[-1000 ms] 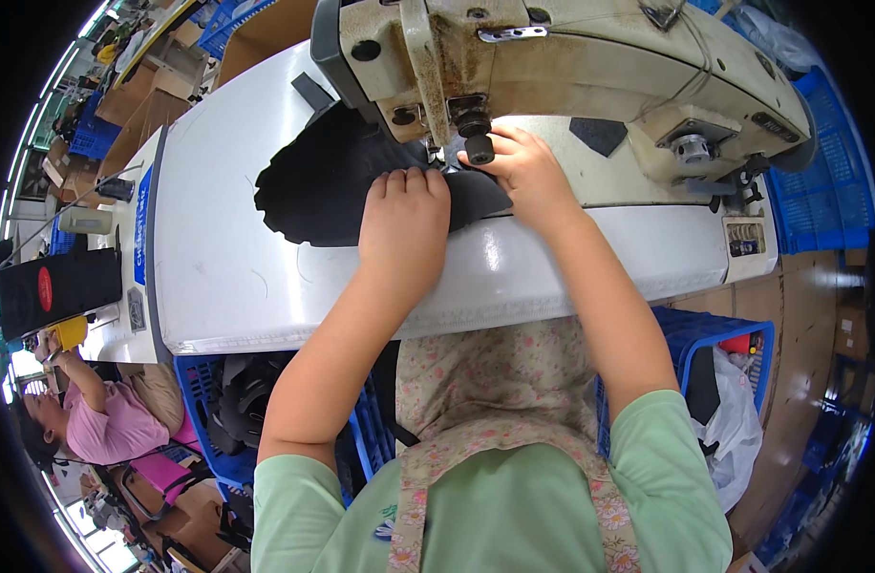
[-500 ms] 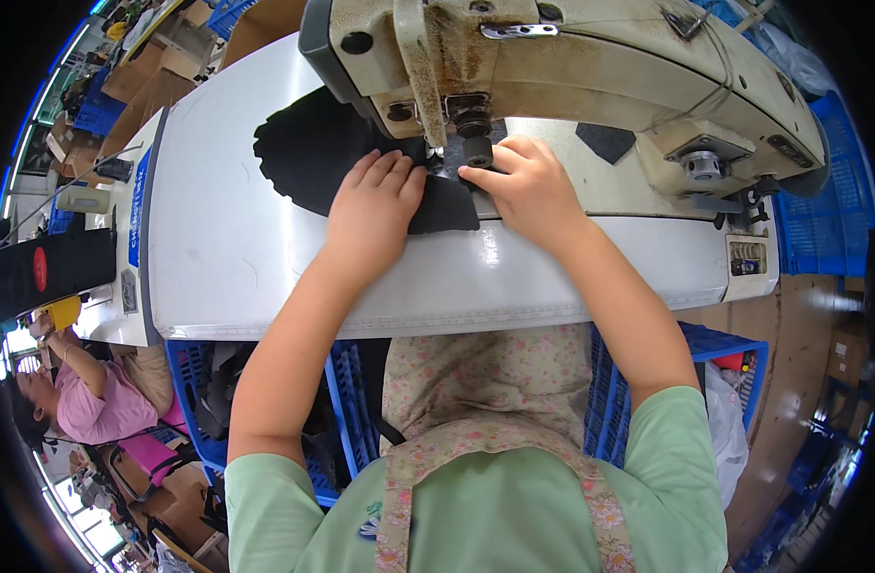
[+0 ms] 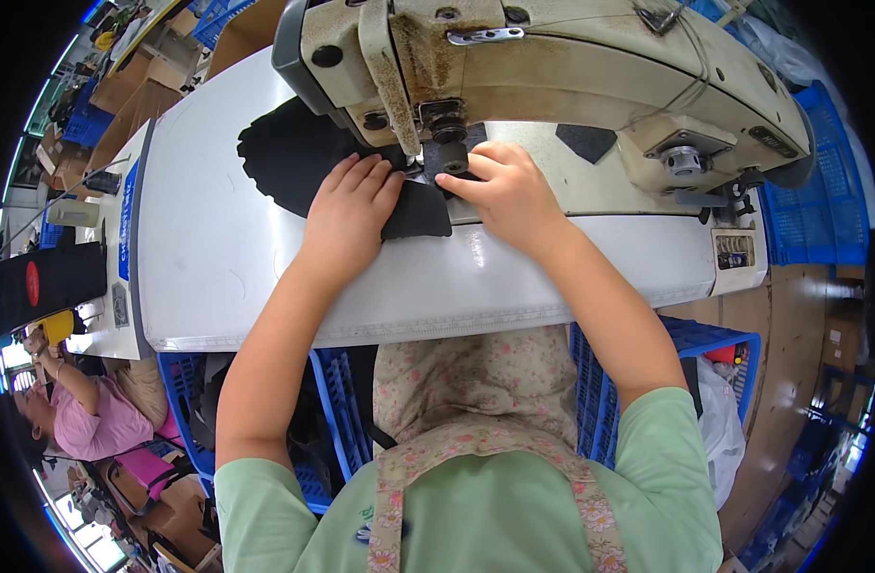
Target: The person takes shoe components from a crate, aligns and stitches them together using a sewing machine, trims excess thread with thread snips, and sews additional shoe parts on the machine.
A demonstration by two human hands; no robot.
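A black fabric piece (image 3: 289, 158) with a notched left edge lies on the white sewing machine bed, running under the machine's head. My left hand (image 3: 350, 212) lies palm down on it, fingers stretched out and close together. Right of the presser foot, my right hand (image 3: 509, 196) has its thumb and bent fingers closed at the edge of dark fabric; the fingertips are partly hidden by the round dark knob (image 3: 454, 159). Both hands are beside the needle area of the beige sewing machine (image 3: 552, 67). The needle itself is hard to make out.
A small dark fabric scrap (image 3: 586, 142) lies on the bed under the machine arm. Blue crates (image 3: 342, 401) stand below the table's front edge, and another blue crate (image 3: 815, 191) is at the right. A person in pink (image 3: 98, 415) sits at the far left.
The whole view has shifted slightly, moving the machine and table a little left in the picture. My hands keep nearly the same places on the fabric beside the presser foot.
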